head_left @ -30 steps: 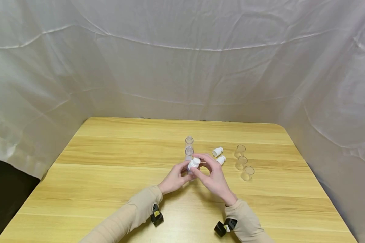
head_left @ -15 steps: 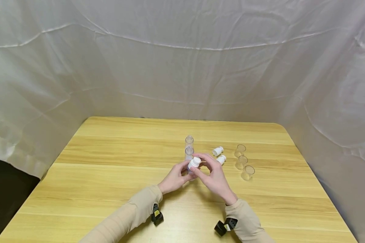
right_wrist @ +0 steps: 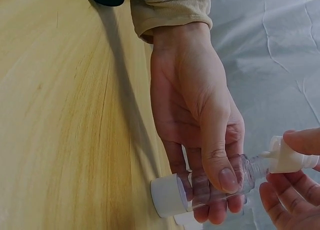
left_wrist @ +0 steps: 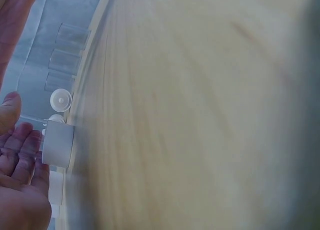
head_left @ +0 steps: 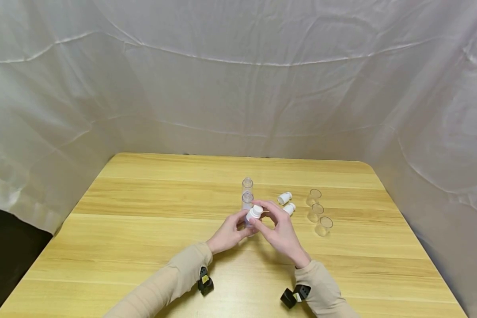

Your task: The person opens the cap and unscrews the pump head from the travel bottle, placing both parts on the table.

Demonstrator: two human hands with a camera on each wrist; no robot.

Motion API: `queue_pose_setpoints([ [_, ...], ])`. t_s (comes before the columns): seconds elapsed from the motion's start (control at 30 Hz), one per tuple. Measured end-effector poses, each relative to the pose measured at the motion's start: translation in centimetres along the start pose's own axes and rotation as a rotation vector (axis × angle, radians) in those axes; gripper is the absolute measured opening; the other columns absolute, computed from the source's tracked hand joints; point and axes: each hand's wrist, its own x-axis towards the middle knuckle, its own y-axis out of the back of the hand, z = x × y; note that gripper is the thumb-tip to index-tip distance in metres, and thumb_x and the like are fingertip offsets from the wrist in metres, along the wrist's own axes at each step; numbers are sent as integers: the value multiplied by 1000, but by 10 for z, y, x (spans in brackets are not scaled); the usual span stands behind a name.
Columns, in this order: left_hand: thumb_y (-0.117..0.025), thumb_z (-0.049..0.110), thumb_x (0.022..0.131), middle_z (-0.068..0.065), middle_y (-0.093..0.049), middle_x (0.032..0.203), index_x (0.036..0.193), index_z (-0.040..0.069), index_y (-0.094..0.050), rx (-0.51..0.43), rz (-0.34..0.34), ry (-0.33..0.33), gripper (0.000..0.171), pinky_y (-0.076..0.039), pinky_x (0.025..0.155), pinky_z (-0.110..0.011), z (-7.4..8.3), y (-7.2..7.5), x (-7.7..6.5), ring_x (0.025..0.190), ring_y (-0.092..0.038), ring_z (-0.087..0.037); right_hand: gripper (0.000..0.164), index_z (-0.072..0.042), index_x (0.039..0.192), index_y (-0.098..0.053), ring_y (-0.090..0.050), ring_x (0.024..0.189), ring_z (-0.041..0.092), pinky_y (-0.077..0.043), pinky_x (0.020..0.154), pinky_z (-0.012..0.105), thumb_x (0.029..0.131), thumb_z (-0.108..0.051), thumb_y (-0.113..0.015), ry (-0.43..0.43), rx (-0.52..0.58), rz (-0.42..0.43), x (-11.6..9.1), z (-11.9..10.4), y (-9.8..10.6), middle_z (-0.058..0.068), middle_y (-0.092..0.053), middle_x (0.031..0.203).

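Note:
My left hand (head_left: 229, 232) grips a clear bottle (right_wrist: 202, 190) with a white base (right_wrist: 169, 196). Its thumb lies along the clear wall and its fingers reach behind. Above the bottle's threaded neck, my right hand (head_left: 277, 229) pinches a white pump head (head_left: 254, 213) between thumb and fingers. In the right wrist view the pump head (right_wrist: 286, 155) lies in line with the neck, right at its end. The left wrist view catches the white base (left_wrist: 58, 144) beside curled fingers; most of the bottle there is out of frame.
Two clear bottles (head_left: 247, 199) stand in a row just beyond my hands. To their right, two more white pump heads (head_left: 284, 198) lie on the wooden table (head_left: 143, 198). Three clear caps (head_left: 323, 226) form a line farther right. A pale curtain (head_left: 238, 101) hangs around the table.
The pump head and the right fingertips on it have shifted very slightly to the right. Both arms and the other objects stay where they were.

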Motion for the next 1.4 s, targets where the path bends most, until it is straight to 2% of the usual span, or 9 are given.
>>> queue_pose_setpoints([
  [0.47,-67,14,96,-20,-61,139,139,0,-53,1,2,3,48,-45,117,-49,0,-1,-1,132,-58,-35,43,9,131,-58,-64,103,6,-57,97,22,89,5,-69,17,33,-19,0,-1,1,30,-62,126],
  [0.8,-67,15,96,-20,-61,139,139,0,-53,2,7,7,48,-44,117,-51,-1,-1,-1,131,-58,-36,46,14,132,-54,-64,106,1,-56,98,20,88,9,-67,31,54,-20,2,-1,3,34,-60,129],
  [1.13,-67,16,97,-20,-63,136,138,1,-54,2,8,20,46,-45,116,-51,-1,-1,-1,129,-59,-35,47,11,133,-55,-63,106,-3,-55,98,18,87,10,-68,32,43,-2,3,-3,9,32,-62,129],
  [1.23,-67,16,96,-20,-65,133,136,0,-55,3,8,20,45,-46,116,-50,-1,-1,-1,127,-61,-35,48,12,134,-55,-63,106,-4,-56,97,17,87,10,-67,12,49,13,2,-4,11,31,-62,127],
  [1.4,-67,14,97,-21,-65,133,137,-2,-54,-11,1,6,45,-47,115,-48,-1,-1,0,127,-61,-35,48,11,137,-52,-65,104,-3,-59,91,17,90,11,-62,-104,111,32,-2,-2,15,34,-56,135],
])
